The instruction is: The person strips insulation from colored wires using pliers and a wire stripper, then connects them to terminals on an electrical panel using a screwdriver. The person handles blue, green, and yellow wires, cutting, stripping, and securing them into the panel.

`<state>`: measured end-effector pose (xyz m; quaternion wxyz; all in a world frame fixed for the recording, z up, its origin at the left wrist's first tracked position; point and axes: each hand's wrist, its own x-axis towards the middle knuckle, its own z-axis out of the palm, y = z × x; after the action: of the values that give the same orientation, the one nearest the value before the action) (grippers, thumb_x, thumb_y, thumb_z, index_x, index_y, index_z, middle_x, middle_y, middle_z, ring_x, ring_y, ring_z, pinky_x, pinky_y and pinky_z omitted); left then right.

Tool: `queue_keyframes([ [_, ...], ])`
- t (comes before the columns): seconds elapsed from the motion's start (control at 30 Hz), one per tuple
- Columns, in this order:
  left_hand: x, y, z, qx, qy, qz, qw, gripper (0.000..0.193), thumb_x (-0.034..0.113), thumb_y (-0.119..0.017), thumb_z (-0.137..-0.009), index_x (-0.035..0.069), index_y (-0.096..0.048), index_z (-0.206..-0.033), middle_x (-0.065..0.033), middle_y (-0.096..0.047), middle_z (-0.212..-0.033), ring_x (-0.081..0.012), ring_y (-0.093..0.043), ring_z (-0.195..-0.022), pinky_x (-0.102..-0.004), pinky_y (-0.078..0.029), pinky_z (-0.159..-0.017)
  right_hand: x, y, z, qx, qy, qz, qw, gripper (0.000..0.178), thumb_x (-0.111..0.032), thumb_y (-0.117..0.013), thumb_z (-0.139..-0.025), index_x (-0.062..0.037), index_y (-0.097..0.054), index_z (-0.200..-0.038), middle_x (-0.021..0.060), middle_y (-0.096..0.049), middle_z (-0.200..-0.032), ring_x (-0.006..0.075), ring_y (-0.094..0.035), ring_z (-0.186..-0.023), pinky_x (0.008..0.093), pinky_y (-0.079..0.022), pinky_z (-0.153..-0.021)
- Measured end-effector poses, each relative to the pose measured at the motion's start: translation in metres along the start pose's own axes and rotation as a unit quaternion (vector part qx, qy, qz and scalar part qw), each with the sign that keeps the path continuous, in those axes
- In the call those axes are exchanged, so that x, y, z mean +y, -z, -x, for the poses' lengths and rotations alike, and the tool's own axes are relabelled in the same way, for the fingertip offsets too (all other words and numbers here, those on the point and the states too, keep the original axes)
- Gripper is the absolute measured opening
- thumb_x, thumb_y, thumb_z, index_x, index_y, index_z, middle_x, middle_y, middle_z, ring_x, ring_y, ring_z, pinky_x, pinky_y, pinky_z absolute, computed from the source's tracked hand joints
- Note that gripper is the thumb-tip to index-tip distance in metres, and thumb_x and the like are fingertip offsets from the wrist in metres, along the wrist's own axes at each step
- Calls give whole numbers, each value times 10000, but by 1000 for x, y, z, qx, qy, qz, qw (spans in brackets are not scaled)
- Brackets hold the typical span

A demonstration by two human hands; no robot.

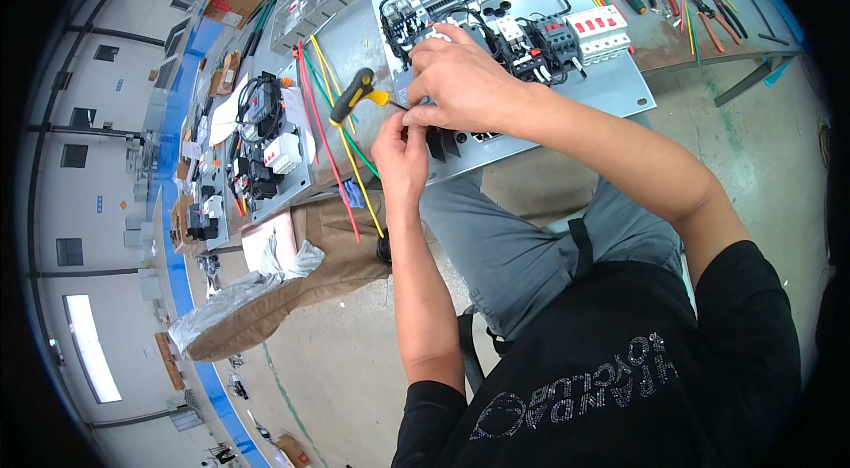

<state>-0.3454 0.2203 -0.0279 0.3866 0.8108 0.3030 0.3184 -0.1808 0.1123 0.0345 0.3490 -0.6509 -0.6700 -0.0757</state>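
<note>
A black-and-yellow screwdriver (pixel 357 97) juts out to the left of my hands, its thin shaft running in to the fingertips. My right hand (pixel 465 83) is closed, thumb and fingers bent together where that shaft ends. Close below, my left hand (pixel 403 158) pinches with thumb and forefinger; what it holds is hidden. Both hands are over the near left part of a grey mounting plate (pixel 620 96) carrying electrical parts. On it sit a white breaker block with red switches (pixel 599 32), a dark contactor (pixel 556 36) and black wiring. Dark flat pieces (pixel 443 144) show beside my left fingertips.
Red, yellow and green wires (pixel 332 127) hang over the bench edge at left. Beyond them stands another fitted plate with a white breaker (pixel 283 154). Pliers (pixel 708 21) and more wires lie at far right. A person's brown-trousered leg (pixel 305 282) is at left.
</note>
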Motion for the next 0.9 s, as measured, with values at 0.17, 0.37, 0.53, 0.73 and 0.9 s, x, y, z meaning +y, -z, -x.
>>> queue_keyframes([
  [0.17,-1,-11,-2,67,-24,-1,997,186,115,-739,-921,-17,-635,-841,-61,-531,-671,-144,-466,-639,-330,-437,-608,-3,-1,-5,-2,-11,-4,1000,281,-377,-793,-808,-97,-800,-835,105,-665,-899,284,-636,-1085,557,-322,-1184],
  [0.37,-4,-16,-2,110,-63,-82,988,225,109,-770,-885,-7,-589,-818,-66,-575,-689,-159,-499,-632,-319,-446,-615,-4,-5,-7,-6,-20,11,1000,285,-375,-779,-824,-91,-799,-827,104,-653,-862,285,-645,-1068,571,-317,-1188],
  [0.53,4,-18,4,64,-35,-10,997,111,78,-746,-926,-15,-690,-950,6,-646,-786,-76,-552,-734,-253,-470,-683,-3,-15,-13,4,-25,14,1000,278,-341,-753,-805,-70,-806,-833,124,-729,-894,318,-670,-1067,618,-315,-1176],
  [0.73,-5,-6,1,29,-87,15,996,94,84,-741,-935,22,-725,-1003,-90,-664,-804,-162,-595,-711,-306,-488,-690,-5,-14,-12,-3,-24,26,999,270,-346,-753,-813,-83,-809,-836,112,-710,-885,306,-673,-1047,609,-301,-1191],
  [0.9,-12,-17,1,105,-42,25,993,133,110,-785,-904,5,-704,-900,-52,-593,-755,-144,-529,-673,-300,-455,-643,-8,-13,-12,-15,-27,46,998,262,-349,-742,-812,-98,-816,-835,107,-732,-884,305,-682,-1049,613,-304,-1185],
])
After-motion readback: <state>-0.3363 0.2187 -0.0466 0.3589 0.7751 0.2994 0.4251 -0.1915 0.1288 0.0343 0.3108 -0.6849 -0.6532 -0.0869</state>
